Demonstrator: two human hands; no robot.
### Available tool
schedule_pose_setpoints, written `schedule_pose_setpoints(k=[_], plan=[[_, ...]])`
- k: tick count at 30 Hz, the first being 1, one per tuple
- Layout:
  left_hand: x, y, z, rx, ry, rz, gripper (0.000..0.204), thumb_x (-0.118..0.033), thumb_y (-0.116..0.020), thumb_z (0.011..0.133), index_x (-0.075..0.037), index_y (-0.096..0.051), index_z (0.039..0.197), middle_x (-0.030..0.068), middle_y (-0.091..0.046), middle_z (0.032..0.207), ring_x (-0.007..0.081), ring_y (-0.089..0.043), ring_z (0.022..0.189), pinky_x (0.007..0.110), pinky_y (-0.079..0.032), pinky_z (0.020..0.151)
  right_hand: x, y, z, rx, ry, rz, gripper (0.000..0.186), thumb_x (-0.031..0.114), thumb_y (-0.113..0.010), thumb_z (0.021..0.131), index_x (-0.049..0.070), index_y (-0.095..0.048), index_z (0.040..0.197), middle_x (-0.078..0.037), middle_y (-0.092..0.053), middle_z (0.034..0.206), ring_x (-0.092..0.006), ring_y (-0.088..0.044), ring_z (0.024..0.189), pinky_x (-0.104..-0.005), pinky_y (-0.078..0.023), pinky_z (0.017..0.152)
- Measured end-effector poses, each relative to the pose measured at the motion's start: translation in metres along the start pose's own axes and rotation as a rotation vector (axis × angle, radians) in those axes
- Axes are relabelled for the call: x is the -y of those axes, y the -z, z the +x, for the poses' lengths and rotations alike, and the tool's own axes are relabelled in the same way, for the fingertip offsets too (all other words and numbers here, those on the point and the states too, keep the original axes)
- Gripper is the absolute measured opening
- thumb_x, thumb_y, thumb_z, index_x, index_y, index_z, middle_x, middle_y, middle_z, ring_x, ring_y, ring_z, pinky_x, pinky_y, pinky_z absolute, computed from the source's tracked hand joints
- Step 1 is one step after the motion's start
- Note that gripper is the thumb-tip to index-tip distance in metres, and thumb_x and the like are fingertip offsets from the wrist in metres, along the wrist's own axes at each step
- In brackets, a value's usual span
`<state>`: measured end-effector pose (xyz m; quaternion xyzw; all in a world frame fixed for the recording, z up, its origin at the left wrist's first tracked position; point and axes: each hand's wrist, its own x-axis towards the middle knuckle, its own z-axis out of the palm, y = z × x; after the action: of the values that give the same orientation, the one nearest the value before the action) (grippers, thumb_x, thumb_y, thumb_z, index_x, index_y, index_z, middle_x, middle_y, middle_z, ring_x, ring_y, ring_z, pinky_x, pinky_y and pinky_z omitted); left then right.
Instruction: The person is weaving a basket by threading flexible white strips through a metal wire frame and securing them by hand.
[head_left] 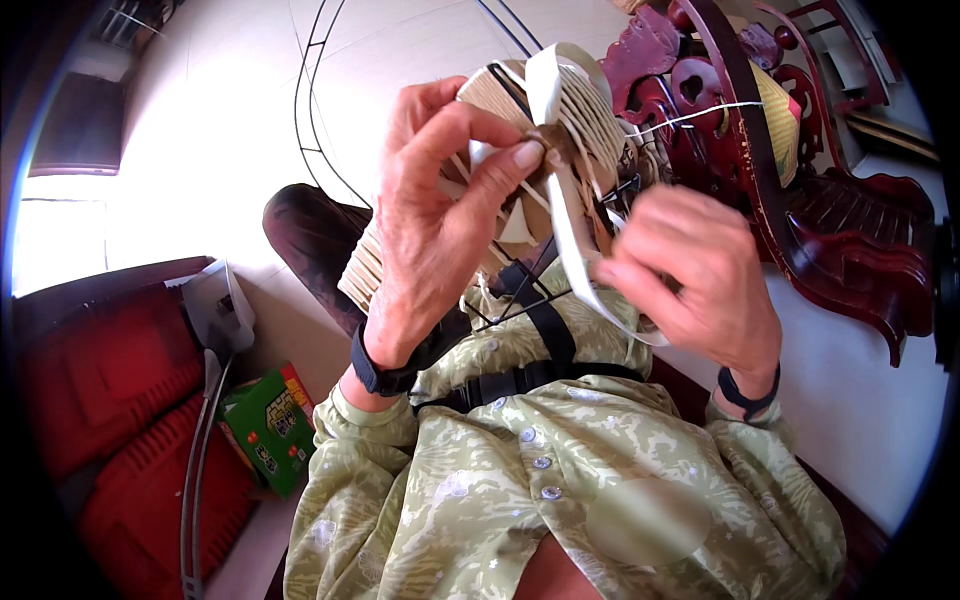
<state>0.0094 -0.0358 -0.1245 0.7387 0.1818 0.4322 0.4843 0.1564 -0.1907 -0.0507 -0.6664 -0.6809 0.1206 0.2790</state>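
Note:
My left hand (440, 200) pinches a small brown piece (547, 150) between thumb and forefinger. This piece lies across a white ribbon (572, 230) that runs over a rounded bundle wound with cream cord (590, 115). The bundle is held up in front of my chest, and its underside is partly hidden by my left hand. My right hand (700, 275) is beside the ribbon's hanging length, fingers curled and blurred by motion. Its thumb tip is at the ribbon's edge; what it grips, if anything, cannot be made out. Thin black wires (515, 310) show below the bundle.
A carved dark-red wooden chair (770, 200) stands at right, with a yellow item (785, 125) on it. A black wire hoop (310, 110) lies on the pale floor ahead. At left are red ribbed cases (120, 380), a green box (265, 430) and a white container (218, 305).

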Motion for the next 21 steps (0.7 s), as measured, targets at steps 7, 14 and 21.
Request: schedule_pose_setpoints(k=[7, 14, 21], plan=[[0.003, 0.011, 0.002, -0.068, 0.126, -0.177, 0.011, -0.002, -0.078, 0.081, 0.000, -0.069, 0.089, 0.0107, -0.057, 0.113, 0.0179, -0.058, 0.103, 0.029, -0.049, 0.084, -0.036, 0.047, -0.090, 0.098, -0.727, 0.515, 0.020, 0.002, -0.065, 0.083, -0.002, -0.055, 0.067, -0.001, -0.050, 0.058, -0.0084, -0.047, 0.057, -0.0271, -0.035, 0.056], [0.003, 0.007, 0.002, -0.047, 0.076, -0.105, 0.013, -0.002, -0.079, 0.080, 0.000, -0.069, 0.088, 0.0105, -0.057, 0.113, 0.0179, -0.057, 0.101, 0.029, -0.047, 0.083, -0.021, 0.016, -0.003, -0.228, -0.256, 0.001, 0.020, 0.007, -0.070, 0.086, -0.001, -0.064, 0.103, -0.008, -0.060, 0.087, -0.0155, -0.058, 0.079, -0.0301, -0.048, 0.072], [0.001, 0.010, -0.002, -0.062, 0.103, -0.109, 0.012, 0.000, -0.078, 0.081, 0.001, -0.069, 0.088, 0.0118, -0.057, 0.114, 0.0187, -0.058, 0.104, 0.029, -0.047, 0.085, 0.001, 0.006, 0.008, -0.036, 0.078, 0.044, 0.022, 0.006, -0.078, 0.075, 0.007, -0.057, 0.073, -0.008, -0.055, 0.072, -0.0235, -0.055, 0.065, -0.0359, -0.040, 0.057]])
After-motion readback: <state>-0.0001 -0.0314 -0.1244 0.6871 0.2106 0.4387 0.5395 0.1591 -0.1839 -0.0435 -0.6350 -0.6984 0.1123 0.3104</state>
